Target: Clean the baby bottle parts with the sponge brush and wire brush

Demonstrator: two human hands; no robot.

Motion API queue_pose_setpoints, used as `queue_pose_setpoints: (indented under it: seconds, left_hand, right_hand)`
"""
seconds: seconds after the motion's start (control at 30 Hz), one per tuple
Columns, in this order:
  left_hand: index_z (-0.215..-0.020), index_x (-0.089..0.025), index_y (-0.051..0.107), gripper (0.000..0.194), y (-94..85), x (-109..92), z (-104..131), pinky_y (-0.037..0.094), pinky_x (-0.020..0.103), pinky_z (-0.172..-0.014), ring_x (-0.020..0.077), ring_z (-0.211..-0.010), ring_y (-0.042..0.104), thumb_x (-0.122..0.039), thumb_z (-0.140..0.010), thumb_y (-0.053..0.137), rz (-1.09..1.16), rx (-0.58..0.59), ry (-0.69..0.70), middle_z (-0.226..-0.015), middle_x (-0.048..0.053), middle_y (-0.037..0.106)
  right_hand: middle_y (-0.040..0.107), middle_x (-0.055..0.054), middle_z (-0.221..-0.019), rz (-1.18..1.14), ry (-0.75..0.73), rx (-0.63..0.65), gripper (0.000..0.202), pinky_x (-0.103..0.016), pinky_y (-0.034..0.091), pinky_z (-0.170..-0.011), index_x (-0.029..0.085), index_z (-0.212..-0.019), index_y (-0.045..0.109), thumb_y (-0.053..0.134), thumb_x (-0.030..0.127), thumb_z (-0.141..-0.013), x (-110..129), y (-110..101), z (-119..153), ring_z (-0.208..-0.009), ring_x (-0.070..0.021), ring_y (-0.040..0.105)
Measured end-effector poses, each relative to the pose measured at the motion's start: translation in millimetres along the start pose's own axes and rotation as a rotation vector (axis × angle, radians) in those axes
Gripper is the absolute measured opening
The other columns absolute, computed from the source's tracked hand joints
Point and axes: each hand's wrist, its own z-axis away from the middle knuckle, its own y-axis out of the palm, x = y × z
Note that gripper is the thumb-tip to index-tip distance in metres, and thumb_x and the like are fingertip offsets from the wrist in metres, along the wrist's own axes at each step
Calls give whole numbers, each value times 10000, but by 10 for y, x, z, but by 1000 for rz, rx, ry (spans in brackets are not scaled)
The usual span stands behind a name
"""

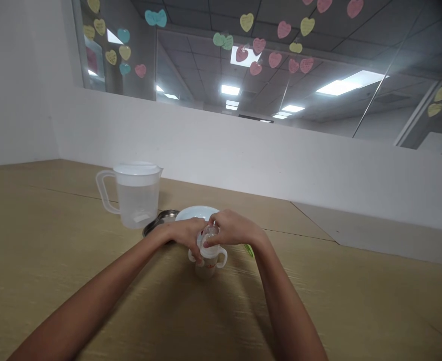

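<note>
A translucent baby bottle (205,271) with two white side handles and small orange print stands upright on the table. My left hand (187,233) is wrapped round its left side by the handle. From above, my right hand (236,228) has thumb and fingers closed on the clear domed cap (210,231) at the bottle's top. Whether the cap is seated or lifted a little I cannot tell. Just behind the hands is a white plate (194,212), partly covered by them. A green utensil end (249,250) shows beside my right wrist.
A lidded clear plastic pitcher (138,200) stands at the back left, its handle pointing left. Beside it lies a shiny metal dish (164,217). The wooden table (74,240) meets a white wall (221,155) with a window above, dotted with heart-shaped notes.
</note>
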Motion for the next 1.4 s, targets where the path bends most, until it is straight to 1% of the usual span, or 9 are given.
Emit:
queue_pose_setpoints:
  seconds: [0.13, 0.27, 0.5, 0.63, 0.8, 0.97, 1.13, 1.3, 1.4]
  left_hand:
    - [-929, -179, 558, 532, -1, -2, -7, 421, 227, -690, 189, -847, 566, -329, -475, 791, 75, 33, 55, -904, -5, 606]
    - [-922, -174, 562, 529, 5, 7, -6, 420, 228, -675, 194, -846, 566, -319, -470, 796, 115, 31, 56, -906, 0, 612]
    - [-955, -176, 558, 556, 15, 26, -8, 414, 218, -685, 189, -865, 564, -315, -474, 798, 111, 26, 71, -943, 6, 611]
    - [-927, -170, 562, 542, 6, 10, -2, 415, 221, -674, 189, -840, 566, -332, -467, 800, 92, 27, 48, -903, 2, 616]
    - [-916, -172, 560, 526, 3, 1, 0, 414, 211, -664, 178, -826, 568, -310, -468, 799, 103, 36, 45, -871, -9, 614]
    - [-909, -167, 569, 525, 4, -4, 1, 406, 217, -640, 181, -802, 568, -348, -470, 792, 81, 38, 15, -867, -3, 612]
    - [-890, -170, 577, 504, 9, 0, 0, 408, 218, -634, 181, -791, 569, -349, -469, 790, 76, 34, 30, -844, -8, 613]
    - [-912, -176, 577, 498, 15, 8, -5, 415, 216, -654, 180, -815, 575, -326, -486, 787, 128, 54, 49, -863, -9, 618]
    - [-918, -172, 577, 511, 12, 7, -5, 410, 218, -649, 183, -809, 571, -327, -480, 789, 97, 51, 47, -858, -6, 616]
  right_hand:
    - [635, -45, -805, -6, -1, -2, 379, -239, 332, -517, 145, -837, 618, 609, 480, -659, 4, -20, 7, -687, -149, 549]
    - [634, -43, -804, -23, -1, 14, 369, -236, 335, -519, 145, -821, 621, 612, 476, -660, 0, -29, 6, -689, -149, 551]
    - [635, -41, -790, -41, -11, 22, 364, -236, 341, -526, 141, -830, 634, 607, 465, -665, -20, -25, -1, -687, -149, 553]
    - [636, -43, -810, -46, -7, 22, 390, -238, 349, -541, 139, -855, 636, 609, 476, -659, -21, -25, 1, -700, -152, 556]
    - [636, -44, -828, -47, 6, 22, 387, -237, 349, -548, 142, -880, 634, 610, 464, -666, -9, -35, 7, -716, -152, 558]
    - [640, -41, -835, -52, 11, 36, 386, -237, 352, -546, 147, -881, 632, 610, 468, -668, -5, -42, 7, -721, -156, 560]
    - [644, -44, -847, -53, 21, 36, 385, -238, 358, -553, 149, -899, 636, 613, 457, -670, 4, -48, 11, -733, -161, 564]
    - [643, -47, -857, -64, 33, 41, 387, -238, 364, -564, 153, -913, 638, 615, 455, -674, 14, -51, 14, -746, -161, 568]
    - [645, -51, -857, -73, 36, 42, 386, -243, 370, -571, 147, -908, 637, 612, 455, -676, 5, -47, 9, -748, -166, 568]
